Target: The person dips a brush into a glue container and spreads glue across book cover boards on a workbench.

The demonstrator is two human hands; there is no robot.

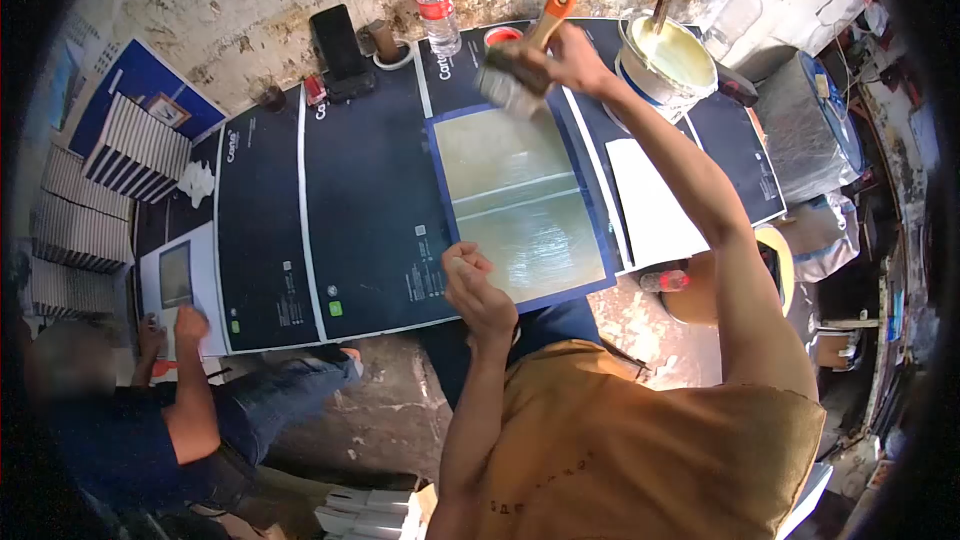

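Your right hand (578, 58) grips the orange-handled paintbrush (525, 60), bristles down at the far edge of the blue-bordered cover sheet (520, 205), handle pointing up toward the glue bucket (665, 58). Your left hand (478, 290), fingers curled, pins the near edge. The sheet already glistens almost wholly coated; its long axis runs away from you.

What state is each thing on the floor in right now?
Brush: held in right hand, raised over the sheet.
Blue-bordered sheet: flat, glossy with wet coating, left hand at its near edge.
Bucket: open, holding pale liquid, stick in it.
Water bottle: upright, capped.
Phone: screen dark.
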